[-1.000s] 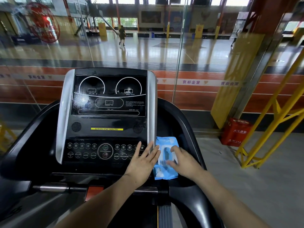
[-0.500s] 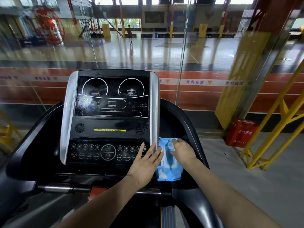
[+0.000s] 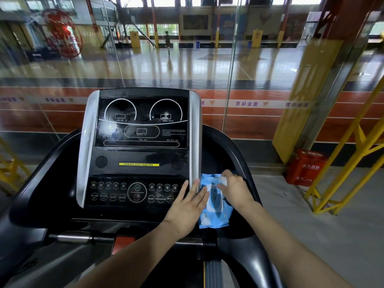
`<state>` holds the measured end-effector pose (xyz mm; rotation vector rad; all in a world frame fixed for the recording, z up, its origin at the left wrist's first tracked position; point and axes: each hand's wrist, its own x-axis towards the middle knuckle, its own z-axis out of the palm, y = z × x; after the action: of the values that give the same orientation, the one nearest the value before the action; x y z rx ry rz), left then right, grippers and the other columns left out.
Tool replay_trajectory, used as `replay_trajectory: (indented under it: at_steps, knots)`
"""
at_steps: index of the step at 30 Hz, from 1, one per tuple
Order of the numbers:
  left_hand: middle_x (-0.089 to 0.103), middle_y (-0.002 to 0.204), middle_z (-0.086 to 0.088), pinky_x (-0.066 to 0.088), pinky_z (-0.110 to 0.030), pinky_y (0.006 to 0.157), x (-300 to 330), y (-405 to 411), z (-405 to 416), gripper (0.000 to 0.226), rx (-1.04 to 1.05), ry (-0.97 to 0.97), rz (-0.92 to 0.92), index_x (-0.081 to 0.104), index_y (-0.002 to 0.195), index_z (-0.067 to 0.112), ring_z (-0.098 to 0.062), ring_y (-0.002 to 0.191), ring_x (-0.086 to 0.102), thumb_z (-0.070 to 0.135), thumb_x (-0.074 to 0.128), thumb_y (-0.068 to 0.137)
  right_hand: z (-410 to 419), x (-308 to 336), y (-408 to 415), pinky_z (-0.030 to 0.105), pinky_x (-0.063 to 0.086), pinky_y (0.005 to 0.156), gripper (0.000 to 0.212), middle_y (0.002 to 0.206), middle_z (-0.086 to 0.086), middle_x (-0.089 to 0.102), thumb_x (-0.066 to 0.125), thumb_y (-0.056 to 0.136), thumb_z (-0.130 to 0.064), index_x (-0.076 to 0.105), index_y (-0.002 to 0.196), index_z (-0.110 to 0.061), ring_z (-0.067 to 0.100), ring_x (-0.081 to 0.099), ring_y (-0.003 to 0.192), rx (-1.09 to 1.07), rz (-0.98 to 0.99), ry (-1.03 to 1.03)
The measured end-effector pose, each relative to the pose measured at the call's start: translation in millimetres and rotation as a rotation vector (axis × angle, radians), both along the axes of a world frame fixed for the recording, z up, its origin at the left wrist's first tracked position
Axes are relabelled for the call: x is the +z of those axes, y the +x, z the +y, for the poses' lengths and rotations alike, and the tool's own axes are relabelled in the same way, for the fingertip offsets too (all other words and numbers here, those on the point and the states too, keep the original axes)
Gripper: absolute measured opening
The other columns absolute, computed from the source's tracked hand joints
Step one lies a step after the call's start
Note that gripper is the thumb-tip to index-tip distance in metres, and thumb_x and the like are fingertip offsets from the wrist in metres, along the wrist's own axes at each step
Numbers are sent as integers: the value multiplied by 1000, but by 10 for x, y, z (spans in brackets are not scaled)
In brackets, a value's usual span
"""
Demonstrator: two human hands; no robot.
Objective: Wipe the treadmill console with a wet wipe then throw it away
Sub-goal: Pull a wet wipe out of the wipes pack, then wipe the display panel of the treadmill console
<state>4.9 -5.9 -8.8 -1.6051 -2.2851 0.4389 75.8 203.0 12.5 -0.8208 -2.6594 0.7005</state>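
1. A blue wipe pack (image 3: 214, 208) is seen lying in the black tray (image 3: 218, 163) right of the console (image 3: 141, 150), at centre right of the frame.
2. The left hand (image 3: 187, 206) is laid flat with straight fingers on the pack's left edge and the console's lower right corner.
3. The right hand (image 3: 235, 189) is held over the pack's top end; something small and white, a flap or a wipe, is pinched in its fingers.
4. A red box (image 3: 305, 168) is seen on the floor at right; its contents are hidden.
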Motion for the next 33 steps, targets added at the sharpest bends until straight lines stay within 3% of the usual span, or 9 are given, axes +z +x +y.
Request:
replay_trajectory:
  at_steps: [3,6,10,15,20,23,26,29,33]
  knots:
    - [3,174,-19,-7,-63,125,49,95,101,74,-83,-61,86,-3,163,1,-42,157,-19,21,39,105,-27,126,168,33,47,68,30,92,5,63,70,99,-32,54,117,-15,24,62,75,-56,193,-77]
    - [14,172,-19,-7,-62,126,19,124,284,73,-94,-140,143,8,163,2,-45,158,-13,25,45,104,-67,218,264,35,48,71,33,95,2,64,69,99,-35,48,117,-17,25,63,81,-94,290,-204]
    - [26,169,-14,-11,-64,125,-20,85,476,69,-37,-305,157,19,164,9,-43,156,-21,31,46,105,-111,303,391,31,51,61,13,89,4,63,54,101,-19,43,107,-17,18,60,70,-169,381,-444]
    - [9,174,-15,-13,-68,123,-79,106,583,70,6,-425,168,16,165,10,-46,154,-26,41,40,107,-97,327,510,26,48,67,3,96,8,65,50,101,-12,49,102,-10,19,62,82,-210,498,-533]
    - [9,175,-9,-10,-65,124,47,73,568,66,-16,-399,105,21,165,15,-41,155,-26,35,44,106,-146,388,495,25,48,65,8,86,3,63,55,100,-9,55,93,-12,12,58,73,-196,600,-563]
    - [40,163,-8,10,-51,129,218,-8,492,56,-97,-132,-82,48,152,15,-35,161,5,19,56,97,-230,526,461,16,48,68,12,86,3,70,63,100,-8,62,89,-13,9,63,75,-113,664,-526]
    - [68,132,3,47,-37,108,456,-68,276,46,-159,347,-224,67,133,21,-24,133,55,20,68,86,-316,714,370,18,51,79,11,95,1,76,70,100,-13,71,89,-16,14,69,90,-26,708,-520]
    - [65,131,7,48,-36,105,746,-201,87,38,5,695,-579,59,142,24,-16,123,57,26,54,104,-460,978,242,22,55,84,6,98,0,79,72,98,-14,77,96,-16,15,73,95,18,751,-562]
    - [64,135,21,48,-33,111,1216,-442,-121,45,104,1028,-1243,56,142,32,7,124,58,40,67,100,-674,1333,26,23,57,79,7,93,-2,79,78,94,-14,79,95,-21,15,73,89,97,760,-559]
